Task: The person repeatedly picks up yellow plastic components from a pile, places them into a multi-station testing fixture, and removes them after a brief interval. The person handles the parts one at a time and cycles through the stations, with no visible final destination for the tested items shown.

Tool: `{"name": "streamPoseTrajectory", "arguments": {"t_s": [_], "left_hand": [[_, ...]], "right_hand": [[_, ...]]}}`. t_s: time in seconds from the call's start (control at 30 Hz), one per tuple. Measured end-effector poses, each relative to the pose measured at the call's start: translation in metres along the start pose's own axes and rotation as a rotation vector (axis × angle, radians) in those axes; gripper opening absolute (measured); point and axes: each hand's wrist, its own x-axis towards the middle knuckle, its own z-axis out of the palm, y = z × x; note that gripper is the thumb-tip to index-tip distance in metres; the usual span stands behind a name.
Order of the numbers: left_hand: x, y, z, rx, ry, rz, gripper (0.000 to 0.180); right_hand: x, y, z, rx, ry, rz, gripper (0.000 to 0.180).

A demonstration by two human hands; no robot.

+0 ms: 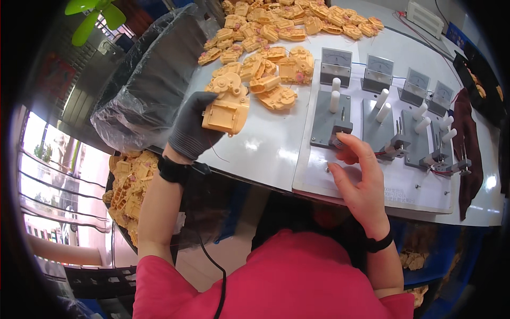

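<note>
My left hand (pixel 192 127), in a dark glove, grips a yellow plastic gearbox housing (pixel 227 105) above the white table's (pixel 265 143) near edge. My right hand (pixel 358 175) is bare; its fingers rest on the grey clamp (pixel 340 129) of the leftmost test fixture (pixel 326 119) on a white board (pixel 319 175). Nothing is held in that hand. Just beyond the held housing lies a loose pile of the same yellow housings (pixel 271 69).
Several grey fixtures with white handles (pixel 382 98) and analog meters (pixel 336 59) line the board. A plastic-lined black bin (pixel 154 80) stands left of the table. A crate of yellow parts (pixel 130 186) sits below left. A dark cloth (pixel 467 154) lies at the right.
</note>
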Motion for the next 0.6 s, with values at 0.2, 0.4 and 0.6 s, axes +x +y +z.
{"name": "streamPoseTrajectory", "arguments": {"t_s": [0.2,0.4,0.6], "left_hand": [[0.003,-0.01,0.039,0.157,-0.025,0.047,0.045],[0.026,-0.011,0.058,0.254,-0.139,0.179,0.049],[0.045,-0.007,0.055,0.001,-0.201,0.088,0.051]], "right_hand": [[0.001,-0.002,0.0,0.033,-0.006,0.006,0.05],[0.002,-0.004,-0.003,0.038,-0.014,0.019,0.047],[0.001,-0.004,-0.002,0.058,-0.013,0.036,0.048]]}}
